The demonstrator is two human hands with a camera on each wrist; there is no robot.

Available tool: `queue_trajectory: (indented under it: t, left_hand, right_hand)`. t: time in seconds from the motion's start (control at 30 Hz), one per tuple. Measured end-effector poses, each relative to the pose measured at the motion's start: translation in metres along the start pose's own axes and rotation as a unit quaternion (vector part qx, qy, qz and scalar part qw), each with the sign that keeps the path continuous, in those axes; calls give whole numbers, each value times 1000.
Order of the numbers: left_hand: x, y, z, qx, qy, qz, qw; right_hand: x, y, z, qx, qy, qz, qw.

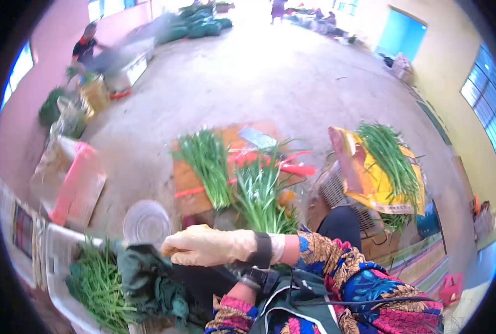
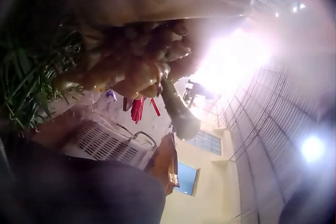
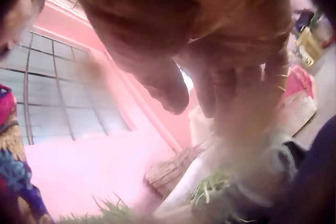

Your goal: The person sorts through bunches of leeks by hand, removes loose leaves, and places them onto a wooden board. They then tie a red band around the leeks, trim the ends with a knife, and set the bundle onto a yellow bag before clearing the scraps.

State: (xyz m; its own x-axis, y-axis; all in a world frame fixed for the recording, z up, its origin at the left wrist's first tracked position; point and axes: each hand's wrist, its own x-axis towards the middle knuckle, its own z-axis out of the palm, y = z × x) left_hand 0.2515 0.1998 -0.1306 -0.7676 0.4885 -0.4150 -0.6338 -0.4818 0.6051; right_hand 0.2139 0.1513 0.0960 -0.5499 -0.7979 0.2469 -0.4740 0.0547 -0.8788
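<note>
My right hand [image 1: 209, 245], in a pale glove, reaches leftward past a clear plastic tub [image 1: 146, 221]. In the right wrist view its fingers [image 3: 210, 92] hang down loosely, with nothing between them. The right forearm covers my left hand in the head view. The left wrist view shows the left hand [image 2: 131, 71] in a wet glove, fingers curled against green leaves [image 2: 26, 82] that look like chives. A bunch of chives [image 1: 259, 189] fans out just beyond the right forearm. Another bunch [image 1: 206, 167] lies on a brown board [image 1: 186, 183].
Loose greens fill a white crate [image 1: 55, 250] beside a dark green cloth [image 1: 142, 267]. Red strips [image 1: 298, 168] and a pale flat piece [image 1: 257, 137] lie on the board. Chives rest on a yellow sack [image 1: 356, 178] over a basket [image 1: 335, 186]. A person [image 1: 85, 47] sits far left.
</note>
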Motion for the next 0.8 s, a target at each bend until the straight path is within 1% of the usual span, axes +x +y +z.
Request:
queue_trajectory:
  t: [0.03,0.07,0.13,0.17,0.23,0.27,0.3,0.33,0.37,0.4,0.43,0.47,0.5,0.57,0.6,0.63,0.67,0.7,0.73,0.77,0.8]
  left_hand:
    - [2,1,-1,2,0,2,1000]
    - [5,1,0,4,2,11,1000]
    - [14,-9,-1,8,3,55,998]
    - [19,-19,-4,8,-4,99,995]
    - [14,-10,7,42,3,76,996]
    - [-8,16,32,62,27,-30,997]
    - [-7,18,31,67,28,-32,997]
    - [-6,19,30,72,28,-37,996]
    - [-8,18,29,78,30,-43,996]
    - [-15,25,35,70,-1,-17,997]
    - [-16,27,34,128,-53,58,989]
    - [-17,24,30,327,-118,230,909]
    - [-22,31,42,296,-107,188,930]
    - [-32,44,67,225,-75,106,966]
    - [-33,47,70,119,-55,23,991]
    - [-27,43,69,109,-70,33,991]
    - [-28,44,73,92,-76,21,993]
    - [-29,42,77,86,-87,41,992]
    - [-31,41,80,76,-101,41,991]
    - [-34,41,83,65,-118,43,990]
    - [-36,40,84,63,-122,37,990]
  right_hand:
    - [-11,-6,-20,-19,-12,38,999]
    - [-25,-7,-32,30,24,56,998]
    - [-73,6,-56,126,88,90,984]
    - [-93,10,-64,170,116,108,973]
    - [-136,17,-81,154,160,152,963]
    - [-161,36,-89,99,164,143,971]
    - [-185,57,-95,44,169,134,976]
    - [-209,67,-98,111,177,200,957]
    - [-233,72,-100,179,183,265,930]
    - [-252,76,-102,195,185,299,915]
    - [-271,82,-101,219,181,339,897]
    - [-291,102,-97,242,172,346,890]
    - [-305,122,-90,271,161,355,880]
    - [-301,87,-89,225,166,440,853]
    - [-303,87,-86,232,167,433,855]
    - [-304,89,-83,235,169,421,860]
    - [-305,87,-79,288,179,382,860]
    - [-304,88,-78,335,189,342,858]
    - [-305,96,-79,368,158,320,858]
    - [-307,100,-78,374,165,325,853]
    - [-305,102,-78,398,160,295,854]
